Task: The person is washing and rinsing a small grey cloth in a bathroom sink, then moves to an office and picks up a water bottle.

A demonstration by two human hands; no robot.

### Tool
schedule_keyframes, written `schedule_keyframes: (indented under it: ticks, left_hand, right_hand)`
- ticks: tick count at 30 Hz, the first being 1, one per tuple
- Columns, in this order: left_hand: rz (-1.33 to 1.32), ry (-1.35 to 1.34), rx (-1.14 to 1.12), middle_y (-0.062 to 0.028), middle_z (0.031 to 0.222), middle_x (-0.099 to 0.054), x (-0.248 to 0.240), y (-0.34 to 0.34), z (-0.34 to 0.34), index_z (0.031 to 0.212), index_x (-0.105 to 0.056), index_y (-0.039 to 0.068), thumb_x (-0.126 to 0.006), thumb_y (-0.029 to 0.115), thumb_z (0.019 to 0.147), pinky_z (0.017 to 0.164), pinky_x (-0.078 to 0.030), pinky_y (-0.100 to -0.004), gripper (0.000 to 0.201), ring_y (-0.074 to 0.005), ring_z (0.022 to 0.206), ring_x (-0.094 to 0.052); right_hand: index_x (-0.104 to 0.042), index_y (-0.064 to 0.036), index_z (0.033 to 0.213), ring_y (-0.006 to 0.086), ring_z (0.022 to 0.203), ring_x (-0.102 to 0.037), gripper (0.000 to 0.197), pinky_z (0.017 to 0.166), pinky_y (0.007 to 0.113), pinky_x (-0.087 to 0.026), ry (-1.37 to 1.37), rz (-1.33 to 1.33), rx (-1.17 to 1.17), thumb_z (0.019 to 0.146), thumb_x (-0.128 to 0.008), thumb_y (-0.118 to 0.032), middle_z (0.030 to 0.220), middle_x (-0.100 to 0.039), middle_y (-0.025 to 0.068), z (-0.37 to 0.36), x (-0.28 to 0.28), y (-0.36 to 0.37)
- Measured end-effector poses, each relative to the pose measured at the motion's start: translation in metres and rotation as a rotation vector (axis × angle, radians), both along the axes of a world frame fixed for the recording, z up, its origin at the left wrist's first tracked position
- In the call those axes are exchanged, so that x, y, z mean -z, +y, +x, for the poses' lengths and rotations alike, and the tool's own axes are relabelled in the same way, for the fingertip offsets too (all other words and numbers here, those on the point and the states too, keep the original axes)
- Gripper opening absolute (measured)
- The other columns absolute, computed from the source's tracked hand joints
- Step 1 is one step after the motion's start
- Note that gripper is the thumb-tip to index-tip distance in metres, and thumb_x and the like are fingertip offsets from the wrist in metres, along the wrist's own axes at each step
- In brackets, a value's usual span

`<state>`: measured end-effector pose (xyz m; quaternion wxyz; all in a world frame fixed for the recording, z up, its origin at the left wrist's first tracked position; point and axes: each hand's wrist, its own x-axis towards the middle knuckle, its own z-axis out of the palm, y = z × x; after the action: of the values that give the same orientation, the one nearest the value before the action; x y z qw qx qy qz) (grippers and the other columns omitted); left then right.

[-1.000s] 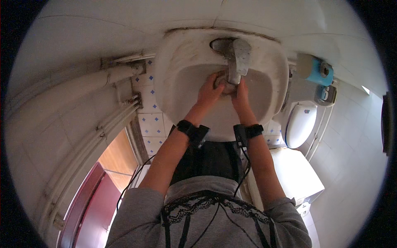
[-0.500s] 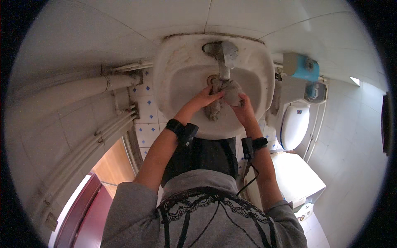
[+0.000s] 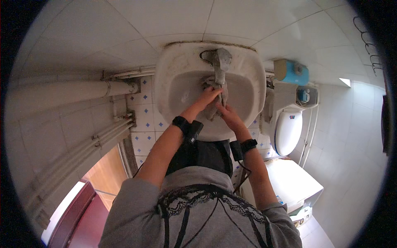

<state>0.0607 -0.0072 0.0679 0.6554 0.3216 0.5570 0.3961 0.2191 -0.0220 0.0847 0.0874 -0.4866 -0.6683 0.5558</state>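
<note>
A wet-looking grey cloth (image 3: 224,96) hangs bunched in the white washbasin (image 3: 257,82), just beneath the spout of the grey metal tap (image 3: 222,62). My left hand (image 3: 209,96) grips its upper part with closed fingers, close to the spout. Lower down and nearer to me, my right hand (image 3: 230,116) pinches the same cloth, its thumb and fingers drawn together. Part of the cloth droops toward the bowl between and below the hands. Both wrists wear black straps with small dark boxes. Whether water is running is hard to make out.
Right of the basin is a toilet with a white lid (image 3: 288,132), and a blue-fronted box (image 3: 297,73) above it. A white-topped appliance (image 3: 289,182) stands at my right. Pipes (image 3: 105,88) run along the left wall, above a blue-patterned tiled floor (image 3: 144,111).
The cloth has gone from spread between my hands to a narrower, stretched bunch. My right hand has moved down and left, closer to the left one. The view has shifted slightly.
</note>
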Motion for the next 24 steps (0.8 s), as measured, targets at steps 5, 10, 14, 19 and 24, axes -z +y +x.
schedule_keyframes:
  ticks: [5,10,14,19,24]
  left_hand:
    - [-0.139,0.247,-0.010,-0.0124,0.090,-0.052,0.036,0.021,-0.016,0.098,-0.047,-0.002,-0.050,0.048,0.077,0.062,-0.043,-0.0340,0.055,-0.0220,0.078,-0.052]
    - [-0.254,0.325,0.044,-0.0100,0.079,-0.053,0.001,0.029,-0.042,0.090,-0.049,0.000,-0.049,0.046,0.079,0.058,-0.045,-0.0355,0.048,-0.0196,0.070,-0.052]
    - [-0.150,-0.166,-0.066,-0.0089,0.102,-0.053,-0.034,0.004,-0.041,0.108,-0.049,0.005,-0.050,0.036,0.082,0.078,-0.043,-0.0320,0.041,-0.0212,0.089,-0.052]
    - [-0.018,-0.992,-0.068,-0.0037,0.106,-0.052,0.011,-0.005,-0.035,0.115,-0.044,0.010,-0.048,0.030,0.084,0.083,-0.042,-0.0301,0.037,-0.0174,0.094,-0.050]
    - [-0.106,-0.653,0.164,-0.0014,0.112,-0.049,0.021,0.007,-0.015,0.117,-0.043,0.010,-0.042,0.027,0.087,0.086,-0.039,-0.0291,0.035,-0.0142,0.100,-0.048]
  right_hand:
    - [-0.056,0.0006,0.096,0.0161,0.078,-0.052,0.040,0.071,0.030,-0.040,0.057,-0.377,0.294,0.083,-0.049,-0.037,0.082,-0.059,0.0066,-0.017,-0.012,0.012]
    - [-0.057,0.0009,0.093,0.0181,0.076,-0.054,0.041,0.064,0.031,-0.042,-0.065,-0.020,0.394,0.084,-0.045,-0.037,0.083,-0.060,0.0059,0.001,-0.001,0.038]
    - [-0.050,-0.0007,0.106,0.0210,0.080,-0.056,0.041,0.066,0.031,-0.043,0.535,-0.448,0.683,0.085,-0.045,-0.035,0.096,-0.059,0.0054,0.001,-0.033,0.045]
    - [-0.047,-0.0021,0.111,0.0180,0.085,-0.054,0.042,0.074,0.029,-0.042,0.829,-0.733,0.726,0.084,-0.049,-0.034,0.098,-0.057,0.0053,-0.025,-0.043,0.038]
    - [-0.053,-0.0001,0.104,0.0156,0.085,-0.054,0.042,0.076,0.029,-0.042,0.150,-0.041,0.092,0.082,-0.051,-0.035,0.092,-0.058,0.0055,0.002,-0.016,0.041]
